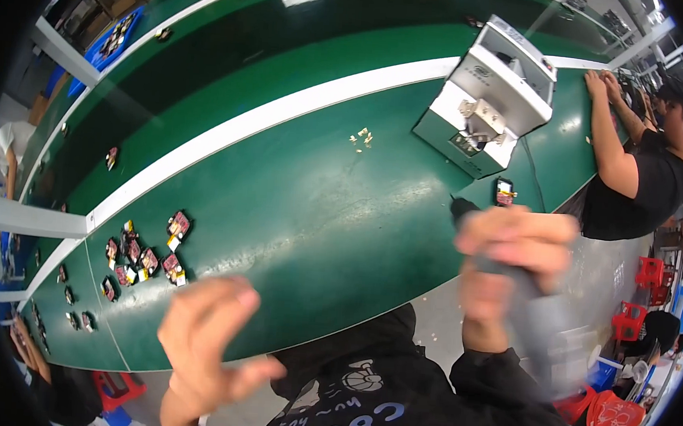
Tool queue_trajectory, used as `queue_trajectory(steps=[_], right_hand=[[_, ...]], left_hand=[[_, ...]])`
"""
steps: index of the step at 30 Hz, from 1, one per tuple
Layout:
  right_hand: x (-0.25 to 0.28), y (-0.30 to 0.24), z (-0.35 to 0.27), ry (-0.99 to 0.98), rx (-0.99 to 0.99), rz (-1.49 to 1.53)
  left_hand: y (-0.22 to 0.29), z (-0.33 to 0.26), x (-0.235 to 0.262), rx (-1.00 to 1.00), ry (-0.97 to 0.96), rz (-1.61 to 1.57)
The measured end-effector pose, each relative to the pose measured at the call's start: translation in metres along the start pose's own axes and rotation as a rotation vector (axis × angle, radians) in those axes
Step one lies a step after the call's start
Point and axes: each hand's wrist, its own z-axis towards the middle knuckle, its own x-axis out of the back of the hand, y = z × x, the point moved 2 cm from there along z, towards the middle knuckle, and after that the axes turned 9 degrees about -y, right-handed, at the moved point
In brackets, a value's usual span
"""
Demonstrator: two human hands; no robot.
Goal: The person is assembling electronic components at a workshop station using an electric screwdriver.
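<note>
My right hand point(505, 244) is wrapped round an electric screwdriver point(464, 210), smeared by motion. Its black nose and thin bit point at the bench, close to one small black-cased part point(504, 193). My left hand point(210, 342) is raised near the bench's front edge, fingers curved and thumb apart, holding nothing. Beyond it on the left lies a loose cluster of small black-cased assemblies point(148, 260) with reddish insides and yellow and white bits. A white box-shaped machine point(497, 85) stands at the back right, with a metal mechanism on its front.
The green bench point(303, 202) carries a few tiny pale bits point(361, 140) in the middle. Behind a white rail point(277, 117) runs a green belt point(233, 63) with scattered parts. A cable point(536, 175) trails from the machine. A co-worker point(637, 170) sits at the right; red stools point(628, 320) stand beyond.
</note>
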Motion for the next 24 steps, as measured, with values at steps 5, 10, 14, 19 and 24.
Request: queue_trajectory(steps=[5,10,14,19,24], right_hand=[[0.046,-0.007,0.033,0.386,-0.265,0.743],[0.072,0.004,0.018,0.444,-0.312,0.661],[0.025,-0.002,0.03,0.425,-0.364,0.539],[0.028,0.005,0.044,0.309,-0.383,0.667],[0.049,0.016,0.06,0.345,-0.345,0.617]], left_hand=[[-0.078,-0.077,-0.01,0.713,0.023,0.478],[-0.095,-0.104,-0.024,0.733,0.07,0.381],[-0.087,-0.103,-0.018,0.718,0.036,0.464],[-0.088,-0.094,-0.016,0.638,-0.003,0.57],[-0.074,-0.077,-0.033,0.503,-0.044,0.439]])
